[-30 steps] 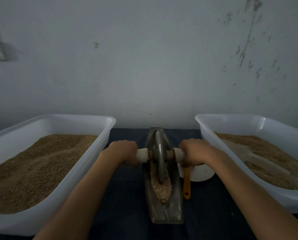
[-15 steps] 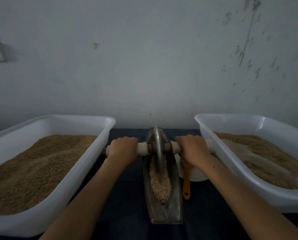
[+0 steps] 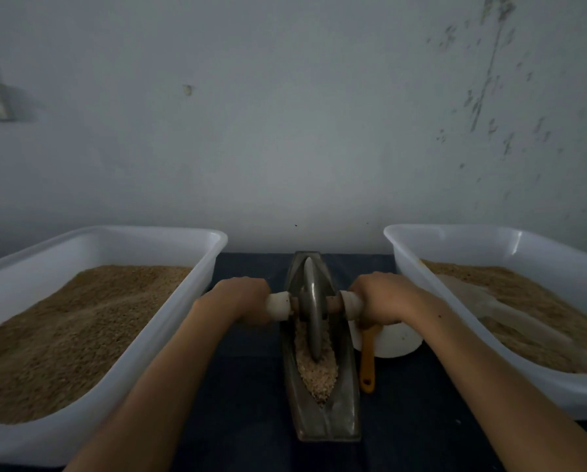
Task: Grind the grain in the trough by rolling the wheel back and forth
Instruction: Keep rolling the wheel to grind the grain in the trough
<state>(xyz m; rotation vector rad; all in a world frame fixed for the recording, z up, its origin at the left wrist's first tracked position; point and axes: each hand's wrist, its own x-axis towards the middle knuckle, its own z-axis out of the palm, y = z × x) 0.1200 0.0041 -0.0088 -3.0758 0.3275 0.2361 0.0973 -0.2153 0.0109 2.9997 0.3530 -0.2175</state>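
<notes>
Two bare forearms reach in from the near edge over a dark surface (image 3: 244, 420). Between them lies a long, boat-shaped metal trough (image 3: 326, 413), its near end blunt, its groove holding pale, coarse crushed grain (image 3: 319, 373) heaped toward the near tip. A thin metal wheel (image 3: 310, 301) stands upright on edge in the groove, about midway along it, with a wooden axle through its hub and a pale cap on either side. The left hand (image 3: 241, 298) has its fingers curled fully round the left end of the axle; the right hand (image 3: 384, 294) grips the right end the same way, knuckles up. Just right of the trough lies an orange handle (image 3: 367, 362), its far end hidden under the right hand beside a white round bowl (image 3: 394, 342). Narrow strips of bare surface separate the trough from two large white plastic tubs: the left tub (image 3: 196, 294) filled with fine brown grain, the right tub (image 3: 407, 267) holding more grain with a pale scoop-like shape lying in it. Behind everything stands a scuffed grey wall (image 3: 302, 131).
</notes>
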